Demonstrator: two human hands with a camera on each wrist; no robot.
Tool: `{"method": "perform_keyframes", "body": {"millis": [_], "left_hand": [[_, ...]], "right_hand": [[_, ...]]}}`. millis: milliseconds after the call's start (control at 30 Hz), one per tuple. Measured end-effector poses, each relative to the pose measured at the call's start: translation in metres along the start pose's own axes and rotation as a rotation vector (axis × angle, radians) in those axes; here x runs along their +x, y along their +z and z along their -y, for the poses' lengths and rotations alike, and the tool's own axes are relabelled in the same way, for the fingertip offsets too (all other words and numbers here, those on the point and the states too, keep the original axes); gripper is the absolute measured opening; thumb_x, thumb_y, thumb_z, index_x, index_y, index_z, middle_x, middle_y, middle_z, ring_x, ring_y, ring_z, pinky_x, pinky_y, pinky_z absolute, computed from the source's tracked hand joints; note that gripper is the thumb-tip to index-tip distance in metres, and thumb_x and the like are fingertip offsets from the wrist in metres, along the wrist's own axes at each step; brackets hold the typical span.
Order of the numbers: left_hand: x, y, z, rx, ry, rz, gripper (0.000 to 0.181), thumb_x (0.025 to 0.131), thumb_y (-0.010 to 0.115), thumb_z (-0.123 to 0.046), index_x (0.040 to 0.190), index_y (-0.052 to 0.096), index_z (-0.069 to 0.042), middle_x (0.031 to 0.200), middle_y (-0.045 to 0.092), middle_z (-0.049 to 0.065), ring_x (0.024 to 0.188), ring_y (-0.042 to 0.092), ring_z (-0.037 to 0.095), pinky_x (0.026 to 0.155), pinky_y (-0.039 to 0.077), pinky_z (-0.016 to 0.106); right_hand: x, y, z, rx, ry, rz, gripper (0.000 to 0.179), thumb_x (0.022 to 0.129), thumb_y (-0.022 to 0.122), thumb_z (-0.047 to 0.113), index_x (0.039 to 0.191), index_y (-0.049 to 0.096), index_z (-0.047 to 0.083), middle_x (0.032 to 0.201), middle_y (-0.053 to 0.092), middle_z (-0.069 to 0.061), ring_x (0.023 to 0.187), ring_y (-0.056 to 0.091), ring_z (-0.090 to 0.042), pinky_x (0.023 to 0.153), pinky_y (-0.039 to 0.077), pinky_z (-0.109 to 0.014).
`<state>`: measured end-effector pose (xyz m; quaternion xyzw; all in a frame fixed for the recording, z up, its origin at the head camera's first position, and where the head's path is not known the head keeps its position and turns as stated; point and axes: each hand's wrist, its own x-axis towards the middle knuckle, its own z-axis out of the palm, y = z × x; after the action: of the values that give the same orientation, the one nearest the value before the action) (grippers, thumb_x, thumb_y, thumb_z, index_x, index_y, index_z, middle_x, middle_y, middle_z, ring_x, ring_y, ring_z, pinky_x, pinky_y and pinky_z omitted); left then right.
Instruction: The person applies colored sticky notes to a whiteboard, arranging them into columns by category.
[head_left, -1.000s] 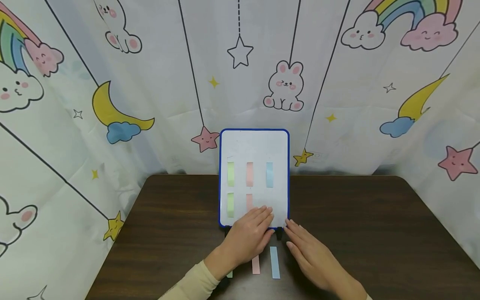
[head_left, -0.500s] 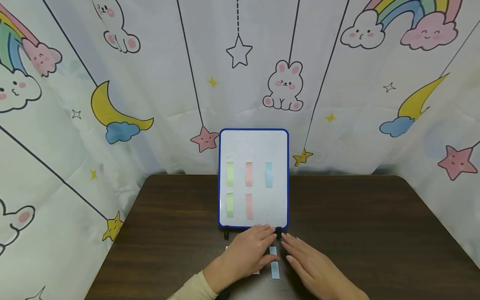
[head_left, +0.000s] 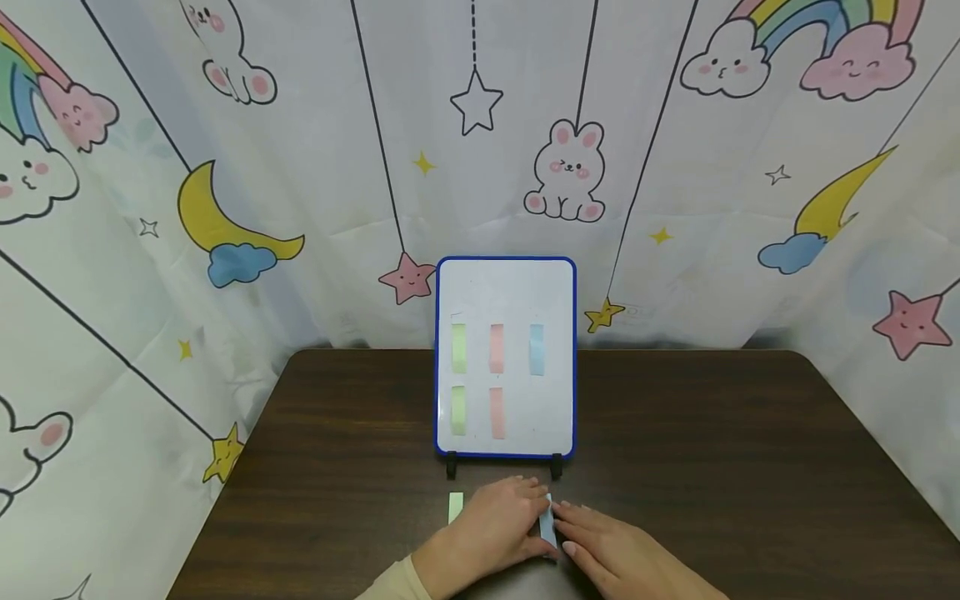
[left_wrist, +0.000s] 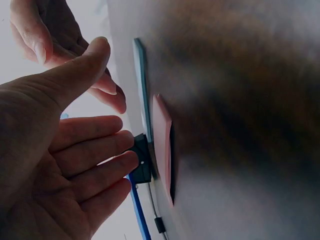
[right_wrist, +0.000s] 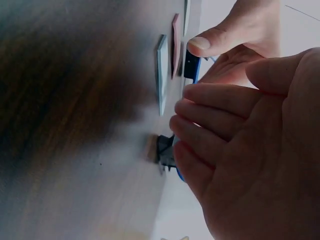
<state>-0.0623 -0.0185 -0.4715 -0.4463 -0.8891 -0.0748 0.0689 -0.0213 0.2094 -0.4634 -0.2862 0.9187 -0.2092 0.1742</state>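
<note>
A blue sticky-note strip pad [head_left: 547,525] lies on the table in front of the whiteboard [head_left: 517,287], between my two hands. Over the pads hovers my left hand [head_left: 495,525], fingers extended, its thumb near the blue pad's lower end. My right hand [head_left: 611,550] comes in from the right, fingertips right at the blue pad's edge in the head view. A green pad [head_left: 456,506] peeks out left of my left hand. The pink pad [left_wrist: 162,145], hidden under my left hand in the head view, shows in the left wrist view. Neither hand grips anything.
Green strips [head_left: 458,348], pink strips [head_left: 497,412] and one blue strip [head_left: 537,350] are stuck on the whiteboard in two rows. Black stand feet [head_left: 557,467] hold the board up. Behind the brown table [head_left: 697,433] hangs a patterned curtain [head_left: 337,192].
My left hand has come down off the whiteboard's lower part to the pads, uncovering the lower pink strip. My right hand has moved down and left to the blue pad.
</note>
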Motion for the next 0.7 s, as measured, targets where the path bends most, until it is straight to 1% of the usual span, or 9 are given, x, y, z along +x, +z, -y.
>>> {"method": "perform_keyframes", "body": {"millis": [33,133,267,400,600,700], "left_hand": [[0.000,0.001,-0.001,0.001,-0.001,0.003,0.055,0.085,0.073,-0.061,0.116,0.077,-0.016,0.123,0.074,-0.001,0.118,0.069,0.013,0.103,0.054,0.027],[-0.001,0.004,-0.003,0.003,-0.013,0.023,0.053,0.083,0.074,-0.061,0.114,0.077,-0.018,0.121,0.075,-0.002,0.116,0.070,0.012,0.101,0.056,0.027],[-0.002,0.005,-0.006,-0.023,-0.040,0.049,0.050,0.081,0.078,-0.057,0.113,0.077,-0.019,0.122,0.075,-0.004,0.115,0.070,0.012,0.097,0.058,0.028],[-0.003,0.005,-0.006,-0.038,-0.038,0.027,0.047,0.079,0.081,-0.054,0.110,0.078,-0.019,0.121,0.075,-0.006,0.114,0.070,0.012,0.097,0.058,0.027],[-0.003,0.007,-0.006,0.000,-0.018,-0.016,0.045,0.078,0.080,-0.055,0.106,0.075,-0.019,0.116,0.075,-0.007,0.112,0.070,0.009,0.100,0.055,0.024],[-0.002,0.009,-0.006,0.013,-0.016,-0.027,0.046,0.077,0.081,-0.055,0.105,0.075,-0.019,0.114,0.075,-0.008,0.111,0.070,0.009,0.101,0.054,0.024]], "right_hand": [[0.000,0.001,-0.001,0.000,-0.007,0.008,0.055,0.110,0.033,0.048,0.148,0.055,0.015,0.158,0.049,-0.003,0.144,0.050,-0.026,0.111,0.050,-0.047],[0.000,0.005,-0.003,-0.023,-0.044,-0.005,0.053,0.111,0.033,0.046,0.148,0.055,0.014,0.156,0.050,-0.004,0.142,0.051,-0.026,0.109,0.051,-0.046],[-0.003,0.010,-0.005,-0.068,-0.098,-0.051,0.051,0.111,0.034,0.042,0.147,0.056,0.012,0.154,0.053,-0.005,0.139,0.054,-0.027,0.107,0.053,-0.043],[-0.004,0.012,-0.005,-0.100,-0.138,-0.080,0.049,0.111,0.036,0.039,0.146,0.057,0.011,0.153,0.055,-0.007,0.137,0.057,-0.027,0.105,0.055,-0.042],[-0.005,0.014,-0.004,-0.124,-0.164,-0.109,0.047,0.111,0.038,0.037,0.144,0.059,0.010,0.150,0.057,-0.008,0.135,0.058,-0.026,0.104,0.056,-0.040],[-0.005,0.014,-0.005,-0.133,-0.174,-0.119,0.046,0.111,0.040,0.036,0.144,0.059,0.009,0.150,0.057,-0.008,0.135,0.058,-0.025,0.103,0.056,-0.039]]}}
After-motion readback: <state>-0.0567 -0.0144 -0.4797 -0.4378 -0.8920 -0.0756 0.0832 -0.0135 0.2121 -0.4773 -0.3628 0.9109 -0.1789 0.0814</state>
